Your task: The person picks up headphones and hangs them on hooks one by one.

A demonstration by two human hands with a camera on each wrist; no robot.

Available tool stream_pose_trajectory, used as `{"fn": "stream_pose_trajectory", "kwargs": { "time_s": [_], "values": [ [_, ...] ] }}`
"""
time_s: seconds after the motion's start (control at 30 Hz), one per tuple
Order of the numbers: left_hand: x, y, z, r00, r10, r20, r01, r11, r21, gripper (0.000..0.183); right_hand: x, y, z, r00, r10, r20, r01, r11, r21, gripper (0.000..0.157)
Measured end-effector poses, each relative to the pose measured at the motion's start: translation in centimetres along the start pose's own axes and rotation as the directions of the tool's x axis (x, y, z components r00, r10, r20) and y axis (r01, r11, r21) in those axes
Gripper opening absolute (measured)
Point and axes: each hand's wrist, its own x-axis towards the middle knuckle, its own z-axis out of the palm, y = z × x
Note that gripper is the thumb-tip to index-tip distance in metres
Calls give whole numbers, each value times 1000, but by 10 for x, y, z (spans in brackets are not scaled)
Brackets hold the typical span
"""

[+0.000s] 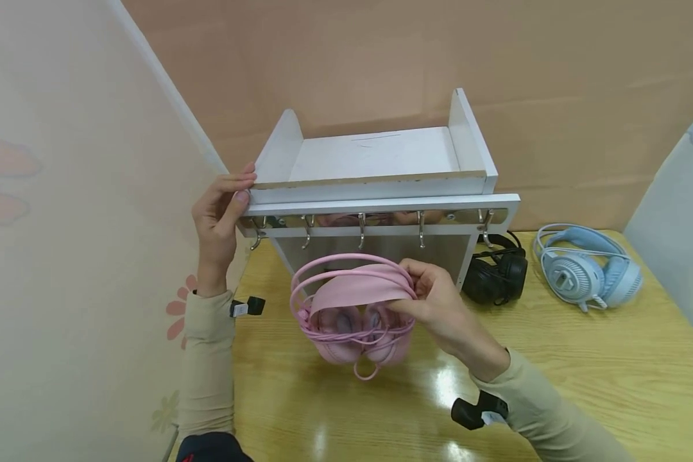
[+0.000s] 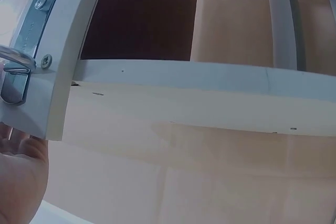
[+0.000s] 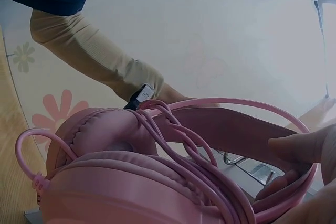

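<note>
Pink headphones, their cable wrapped around them, hang in the air in front of a white wooden rack. The right hand pinches the headband at its right side, thumb inside the band; the right wrist view shows this headband and the ear cushions close up. Along the rack's front rail runs a row of several metal hooks. At the rack's left end the left hand grips the corner, thumb in front and fingers behind. In the left wrist view, part of that hand shows below the rail end.
Black headphones lie on the wooden table by the rack's right side. Farther right are light blue headphones. A pale wall with flower prints stands close on the left, and a brown backdrop rises behind the rack.
</note>
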Motion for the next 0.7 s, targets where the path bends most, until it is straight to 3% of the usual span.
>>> {"fn": "stream_pose_trajectory", "kwargs": {
  "time_s": [0.7],
  "values": [
    [2, 1, 1, 1000, -2, -8, 2, 1000, -29, 19, 21, 0, 6, 997, 65, -34, -67, 995, -70, 21]
  ]
}}
